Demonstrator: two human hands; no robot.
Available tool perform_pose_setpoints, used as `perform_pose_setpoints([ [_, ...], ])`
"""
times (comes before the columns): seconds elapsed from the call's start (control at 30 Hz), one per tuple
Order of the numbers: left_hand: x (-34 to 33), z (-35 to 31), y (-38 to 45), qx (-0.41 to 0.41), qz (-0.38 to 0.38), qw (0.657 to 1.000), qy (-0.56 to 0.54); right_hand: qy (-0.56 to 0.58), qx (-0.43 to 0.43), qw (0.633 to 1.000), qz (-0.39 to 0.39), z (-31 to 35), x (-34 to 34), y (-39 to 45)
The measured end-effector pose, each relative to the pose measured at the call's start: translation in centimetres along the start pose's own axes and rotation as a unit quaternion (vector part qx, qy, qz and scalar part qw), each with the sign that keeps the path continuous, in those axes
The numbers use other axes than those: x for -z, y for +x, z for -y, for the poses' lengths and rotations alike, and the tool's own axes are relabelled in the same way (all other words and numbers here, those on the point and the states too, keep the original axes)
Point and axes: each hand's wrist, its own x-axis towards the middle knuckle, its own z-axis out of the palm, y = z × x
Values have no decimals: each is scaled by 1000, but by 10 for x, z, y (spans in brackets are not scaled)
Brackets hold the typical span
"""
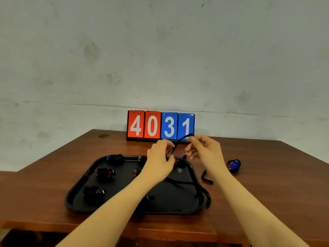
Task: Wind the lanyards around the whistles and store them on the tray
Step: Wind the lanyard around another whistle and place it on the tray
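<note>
Above the tray's (83,177) far edge, my left hand (160,157) pinches the whistle end and my right hand (204,148) pinches a loop of the lanyard (181,139). The cord looks light and limp, so I judge it best gripped close, under tension.

Bare forearms (sleeveless), ringless hands (161,154)

Both forearms stretched forward over the bench's near edge; left grip (160,154) curled and pinching, right grip (203,148) likewise, fingertips facing each other.
</note>
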Motion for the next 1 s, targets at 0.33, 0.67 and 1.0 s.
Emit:
perform_pose_setpoints([
  [0.33,-15,-1,1,39,146,987,-53,67,-18,997,-28,-2,-10,11],
  [0.67,-2,-1,7,-6,58,997,-59,-166,-17,980,-110,-19,-3,13],
  [1.0,2,15,29,-60,-2,997,-44,-204,11,978,36,-44,-13,25],
])
